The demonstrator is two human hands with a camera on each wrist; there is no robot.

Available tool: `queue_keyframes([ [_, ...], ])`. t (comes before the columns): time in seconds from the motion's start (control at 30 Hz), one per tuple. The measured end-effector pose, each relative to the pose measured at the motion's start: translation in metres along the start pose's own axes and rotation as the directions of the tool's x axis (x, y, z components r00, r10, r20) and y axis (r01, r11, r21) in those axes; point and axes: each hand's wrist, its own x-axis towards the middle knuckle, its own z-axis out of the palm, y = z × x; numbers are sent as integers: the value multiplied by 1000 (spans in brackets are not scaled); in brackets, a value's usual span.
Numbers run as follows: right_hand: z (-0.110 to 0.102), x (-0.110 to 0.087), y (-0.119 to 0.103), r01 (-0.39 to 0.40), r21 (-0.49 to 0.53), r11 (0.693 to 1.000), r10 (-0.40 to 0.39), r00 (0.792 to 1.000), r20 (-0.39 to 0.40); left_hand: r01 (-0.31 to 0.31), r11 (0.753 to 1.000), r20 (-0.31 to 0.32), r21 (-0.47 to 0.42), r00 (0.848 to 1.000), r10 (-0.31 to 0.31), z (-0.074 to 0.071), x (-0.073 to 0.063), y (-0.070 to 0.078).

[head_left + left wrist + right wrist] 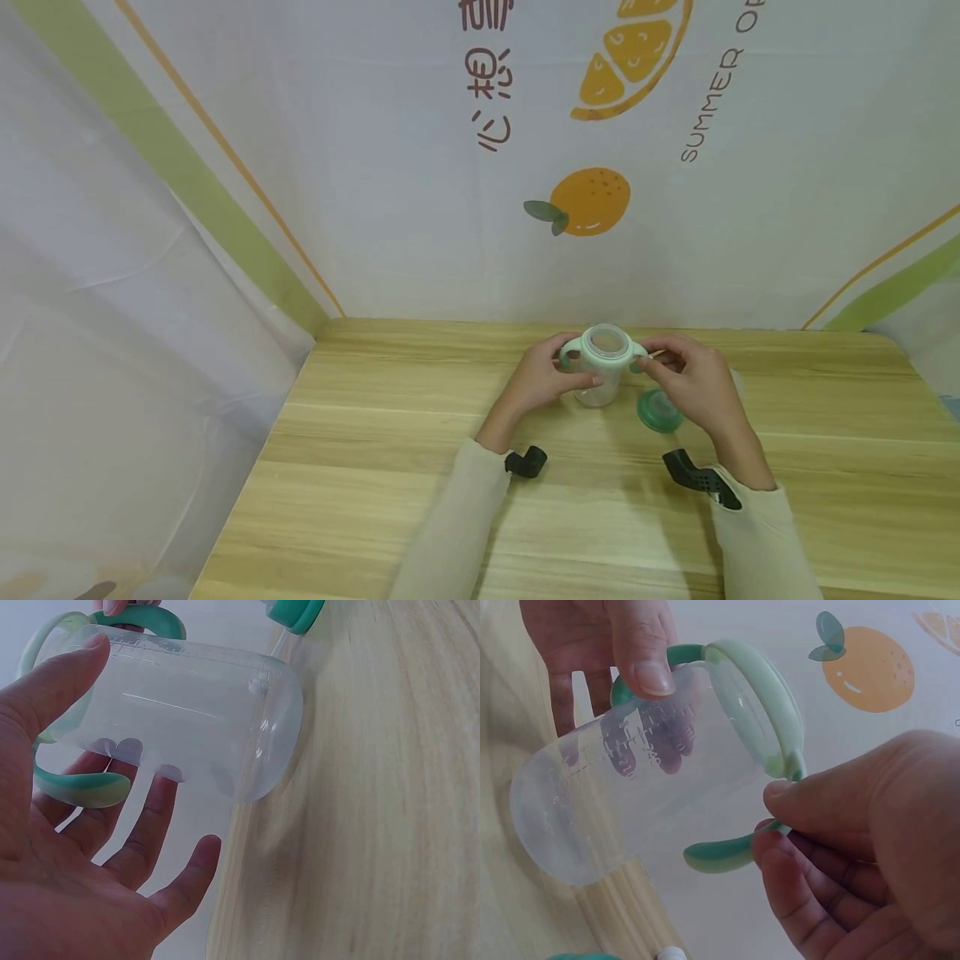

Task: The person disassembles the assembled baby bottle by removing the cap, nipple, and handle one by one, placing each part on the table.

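A clear baby bottle (597,393) with measuring marks stands slightly tilted near the table's far edge, a light-green two-handled ring (761,697) around its open neck. My left hand (542,375) holds the bottle's body, thumb on one side and fingertips on the other, with one handle (86,789) beside the palm. Between thumb and fingers my right hand (697,383) pinches the other handle (720,853) near where it meets the ring. A green bottle cap (658,413) lies on the table just below the right hand, which partly hides it.
The wooden table (360,467) reaches back to a white curtain (420,250) printed with oranges and lettering. A translucent object (738,383) shows partly behind the right hand; its kind is unclear. Black wrist mounts (527,462) sit at both sleeves.
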Motion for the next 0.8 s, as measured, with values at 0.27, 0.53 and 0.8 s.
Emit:
queue_keyframes([
  [0.27, -1, 0, -1, 4, -3, 1000, -4, 1000, -11, -1, 1000, -2, -7, 1000, 1, 0, 0, 0],
  [0.53, -1, 0, -3, -5, 7, 1000, 5, 1000, -12, -7, 1000, 7, -14, 1000, 7, 0, 0, -1],
  [0.8, -1, 0, -3, -1, 7, 1000, 1, 1000, -18, -5, 1000, -7, 26, 1000, 5, 1, 1, -2],
])
